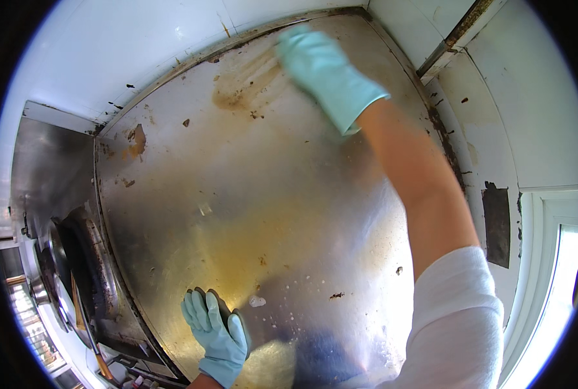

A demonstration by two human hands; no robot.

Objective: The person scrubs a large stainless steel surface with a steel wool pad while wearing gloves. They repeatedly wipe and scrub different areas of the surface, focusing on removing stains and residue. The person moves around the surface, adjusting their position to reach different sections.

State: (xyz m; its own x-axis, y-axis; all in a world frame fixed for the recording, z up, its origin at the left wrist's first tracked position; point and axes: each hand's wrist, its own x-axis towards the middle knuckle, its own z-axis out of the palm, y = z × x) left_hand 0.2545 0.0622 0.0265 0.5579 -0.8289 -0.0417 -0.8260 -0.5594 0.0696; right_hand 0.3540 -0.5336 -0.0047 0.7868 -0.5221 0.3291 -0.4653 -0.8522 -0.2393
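Observation:
A large stained metal panel (172, 207) fills the middle of the head view. My right hand (328, 74), in a pale green rubber glove, reaches to its far edge. The fingers look curled against the metal beside a smeared brown stain (231, 100); motion blurs them, and anything under them is hidden. My left hand (218, 347), gloved alike, lies flat on the near part of the panel with fingers stretched out and holds nothing. Close to its fingertips is a whitish fleck (257, 301), with small pale drops to the right. A brown flaking patch (136, 141) marks the far left.
Dark pans (75, 259) stand at the left, with a wooden handle (102, 366) below them. Dirty white walls border the far and right sides. A rusty strip (461, 32) runs along the upper right corner, and a bright window (564, 292) is at the right.

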